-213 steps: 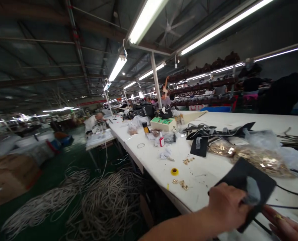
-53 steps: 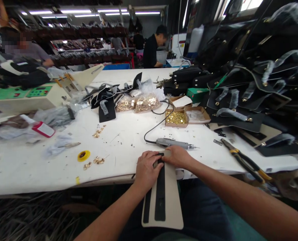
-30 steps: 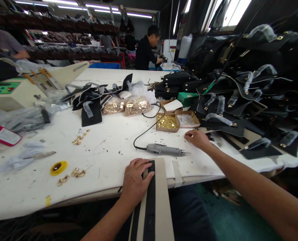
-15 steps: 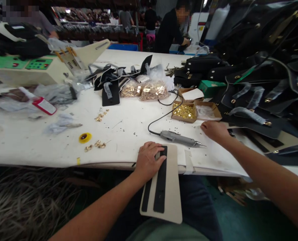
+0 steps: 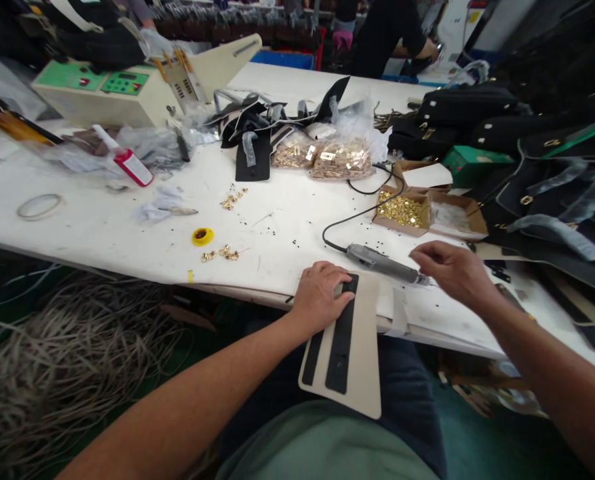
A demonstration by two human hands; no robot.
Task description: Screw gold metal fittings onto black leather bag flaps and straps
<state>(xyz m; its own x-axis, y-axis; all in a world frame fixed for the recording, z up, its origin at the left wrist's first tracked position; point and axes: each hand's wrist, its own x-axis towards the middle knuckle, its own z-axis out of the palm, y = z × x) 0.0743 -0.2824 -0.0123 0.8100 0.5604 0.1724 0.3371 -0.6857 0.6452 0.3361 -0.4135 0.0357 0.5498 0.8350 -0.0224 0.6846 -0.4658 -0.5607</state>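
My left hand [image 5: 321,295] grips the upper end of a beige bag panel [image 5: 365,340], which has two black strips along it. The thumb and fingers press on the wider black strip [image 5: 338,360]. The panel's lower part hangs past the table edge over my lap. My right hand [image 5: 450,267] is above the table with its fingers pinched together; whatever they may hold is too small to make out. Just left of it lies a grey electric screwdriver [image 5: 382,262], its tip close to my fingers. Behind are cardboard boxes, one with small gold fittings [image 5: 402,210].
Bags of gold hardware [image 5: 341,159] and black leather pieces [image 5: 253,157] lie at the back. A yellow tape roll [image 5: 203,236], loose gold clasps [image 5: 227,252] and a red glue bottle [image 5: 132,167] are at left. Black bag parts [image 5: 567,247] crowd the right. A co-worker [image 5: 390,37] works beyond.
My right hand has come nearer and lifted from beside the small-parts boxes towards the screwdriver's tip. My left hand still grips the panel. The view has tilted down and turned left.
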